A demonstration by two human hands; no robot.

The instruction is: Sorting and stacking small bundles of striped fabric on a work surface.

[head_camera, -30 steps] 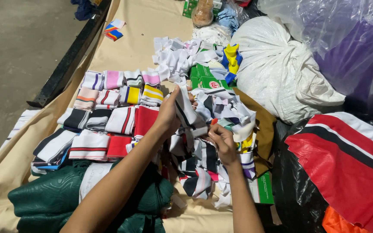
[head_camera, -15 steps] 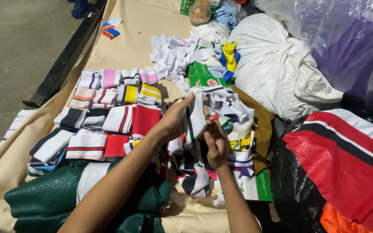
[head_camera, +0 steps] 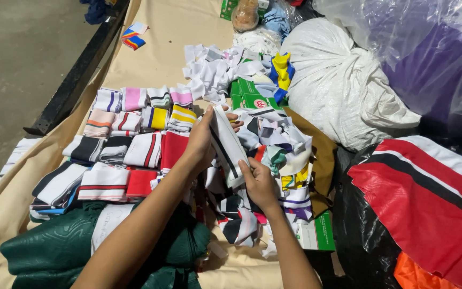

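Both hands had risen slightly since the earlier frame, holding a white knit rib strip with black stripe (head_camera: 229, 145) above the loose heap (head_camera: 274, 160) — left hand (head_camera: 201, 142) pinched its top, right hand (head_camera: 259, 182) its lower end; likely light, limp, best gripped at ends.

Both hands hold up one white cloth strip (head_camera: 230, 145) with a dark stripe. The left hand (head_camera: 201, 140) grips its top, the right hand (head_camera: 259, 182) its bottom, perhaps pinching. Folded striped pieces (head_camera: 129, 150) lie left of it.
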